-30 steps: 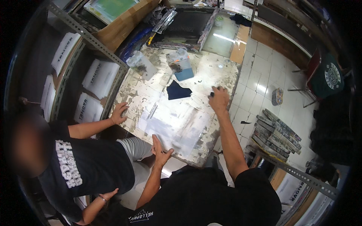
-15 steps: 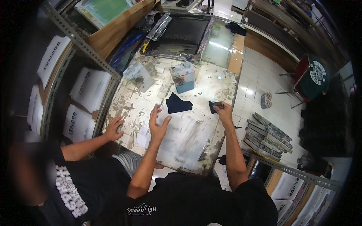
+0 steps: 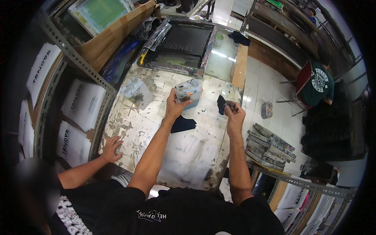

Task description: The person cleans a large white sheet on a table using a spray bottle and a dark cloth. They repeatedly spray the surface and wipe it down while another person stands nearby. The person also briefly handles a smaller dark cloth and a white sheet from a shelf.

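Note:
My left hand (image 3: 176, 105) is closed round the near left side of a translucent plastic jerrycan (image 3: 191, 91) with blue liquid low inside it, its thumb across the front. The jerrycan stands on the paint-worn table (image 3: 123, 125), as far as I can tell. Between the fingertips of my right hand (image 3: 235, 114), over the table's right edge, a small dark cloth scrap (image 3: 221, 105) is pinched. Another dark navy cloth piece (image 3: 183, 124) lies below the jerrycan, partly hidden by my left wrist. Nearer me, a smeared whitish sheet (image 3: 184, 160) covers the tabletop.
A second translucent container (image 3: 136, 92) is to the left. Beyond are a framed printing screen (image 3: 176, 45) and a glass panel (image 3: 221, 58). A co-worker's hand (image 3: 112, 149) rests on the table's left edge. Shelving stands left; stacked bars (image 3: 270, 145) lie on the floor right.
My left hand has moved forward from above the sheet and taken hold of the jerrycan. My right hand still pinches the cloth scrap. The view has shifted slightly.

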Available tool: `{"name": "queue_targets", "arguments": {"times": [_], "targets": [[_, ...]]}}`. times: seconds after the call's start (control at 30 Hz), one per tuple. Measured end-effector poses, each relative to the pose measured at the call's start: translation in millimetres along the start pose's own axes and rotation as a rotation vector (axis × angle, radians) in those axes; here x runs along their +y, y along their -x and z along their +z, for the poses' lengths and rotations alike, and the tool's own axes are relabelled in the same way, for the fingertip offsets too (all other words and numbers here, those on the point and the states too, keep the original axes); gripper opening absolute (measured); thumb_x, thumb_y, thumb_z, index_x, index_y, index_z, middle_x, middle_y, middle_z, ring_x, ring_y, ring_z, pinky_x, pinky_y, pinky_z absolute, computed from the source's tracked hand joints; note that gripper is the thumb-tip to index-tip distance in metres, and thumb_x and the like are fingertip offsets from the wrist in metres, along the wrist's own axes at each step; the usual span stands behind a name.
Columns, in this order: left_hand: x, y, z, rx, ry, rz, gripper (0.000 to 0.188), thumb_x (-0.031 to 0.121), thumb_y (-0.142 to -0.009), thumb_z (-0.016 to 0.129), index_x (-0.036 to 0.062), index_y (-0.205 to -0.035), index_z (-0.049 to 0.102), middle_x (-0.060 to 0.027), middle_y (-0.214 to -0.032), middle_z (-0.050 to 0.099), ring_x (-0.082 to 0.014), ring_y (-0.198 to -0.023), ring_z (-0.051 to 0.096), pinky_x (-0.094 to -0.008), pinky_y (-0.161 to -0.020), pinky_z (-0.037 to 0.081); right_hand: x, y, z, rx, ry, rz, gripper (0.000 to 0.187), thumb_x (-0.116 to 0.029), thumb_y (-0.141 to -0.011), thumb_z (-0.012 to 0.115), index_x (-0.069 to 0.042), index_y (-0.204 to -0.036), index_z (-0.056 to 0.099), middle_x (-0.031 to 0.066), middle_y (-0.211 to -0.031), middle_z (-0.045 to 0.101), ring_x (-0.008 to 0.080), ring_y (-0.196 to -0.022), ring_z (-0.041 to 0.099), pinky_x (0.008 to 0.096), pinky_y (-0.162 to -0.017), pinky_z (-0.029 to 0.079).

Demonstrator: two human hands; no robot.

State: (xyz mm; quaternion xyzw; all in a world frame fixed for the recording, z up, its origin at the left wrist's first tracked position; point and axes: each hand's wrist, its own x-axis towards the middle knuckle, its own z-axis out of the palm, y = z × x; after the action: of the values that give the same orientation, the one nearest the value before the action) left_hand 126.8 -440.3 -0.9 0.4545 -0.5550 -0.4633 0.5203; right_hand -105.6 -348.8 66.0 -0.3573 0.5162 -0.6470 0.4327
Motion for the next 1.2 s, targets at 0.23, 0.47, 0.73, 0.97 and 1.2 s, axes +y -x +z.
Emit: {"name": "queue_targets", "arguments": {"times": [0.23,0.47,0.73,0.97,1.2], "targets": [[15.5,10.5,10.8,-0.059,-0.210,0.053,0.062,0.014,-0.065,0.095,0.0056,-0.115,0.059,-0.0126,-0.108,0.070,-0.0285,-0.102,0.067,-0.0395,-0.088,0.053,-26.9,-37.9,46.6,-0.123,0.319,-0.419,0.022,0.007,-0.087,0.069,0.004,-0.109,0.071,0.0111,-0.095,0.071,0.0146,-0.082,0.066,0.0303,-0.073,0.053],[41.8,16.7,8.6,0.010,-0.518,0.165,0.065,0.018,-0.062,0.096,0.0072,-0.114,0.060,-0.0122,-0.105,0.068,-0.0349,-0.102,0.064,-0.0423,-0.085,0.051,-22.8,-21.7,48.0,-0.111,0.758,-0.680,0.029,0.007,-0.081,0.071,0.001,-0.109,0.072,0.0183,-0.094,0.065,0.0347,-0.081,0.068,0.0402,-0.071,0.055],[91.8,7.8,5.2,-0.104,-0.805,0.391,0.055,0.018,-0.059,0.094,0.0099,-0.104,0.063,-0.0055,-0.101,0.067,-0.0304,-0.097,0.061,-0.0456,-0.087,0.040,-15.2,-14.6,32.5,0.028,0.698,-0.372,0.026,0.006,-0.082,0.072,0.003,-0.108,0.074,0.0164,-0.090,0.063,0.0275,-0.084,0.069,0.0368,-0.071,0.054],[115.3,-3.8,23.8,-0.256,-1.112,0.484,0.042,0.005,-0.058,0.085,0.0127,-0.095,0.066,-0.0039,-0.093,0.067,-0.0306,-0.098,0.062,-0.0432,-0.085,0.037,57.9,-21.4,10.8,0.075,0.135,0.112,0.010,0.004,-0.092,0.067,0.012,-0.096,0.071,0.0105,-0.085,0.071,0.0142,-0.066,0.067,0.0261,-0.064,0.058],[107.5,-11.6,33.5,-0.309,-1.193,0.490,0.029,0.000,-0.064,0.076,0.0113,-0.090,0.069,-0.0039,-0.090,0.069,-0.0286,-0.099,0.064,-0.0437,-0.081,0.038,72.8,-16.2,12.2,0.114,-0.012,0.209,0.008,0.004,-0.093,0.066,0.011,-0.095,0.070,0.0105,-0.085,0.071,0.0158,-0.066,0.067,0.0290,-0.065,0.060]]}}
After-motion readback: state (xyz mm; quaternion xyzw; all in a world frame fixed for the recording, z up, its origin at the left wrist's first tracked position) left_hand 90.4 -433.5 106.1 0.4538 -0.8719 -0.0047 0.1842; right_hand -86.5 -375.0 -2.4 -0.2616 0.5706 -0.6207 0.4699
